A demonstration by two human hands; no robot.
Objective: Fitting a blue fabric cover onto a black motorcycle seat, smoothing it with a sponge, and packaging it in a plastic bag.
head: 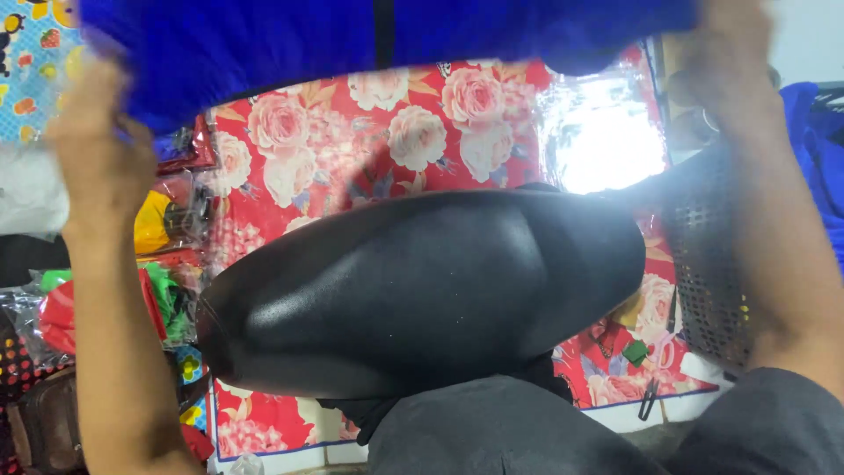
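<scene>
I hold a bright blue garment (pixel 290 44) stretched across the top of the view. My left hand (pixel 92 132) grips its left edge, fingers closed into the cloth. My right hand (pixel 730 53) grips its right edge, raised high and blurred. A dark vertical stripe, perhaps a zipper, runs down the garment's middle. Below the garment lies a large shiny black rounded cushion or seat (pixel 422 290), close to my lap in dark grey trousers (pixel 527 431).
A red plastic sheet with pink roses (pixel 369 132) covers the surface behind, with glare at its right. A dark mesh basket (pixel 712 264) stands at the right. Packaged colourful goods (pixel 167 220) pile at the left. More blue cloth (pixel 822 149) hangs far right.
</scene>
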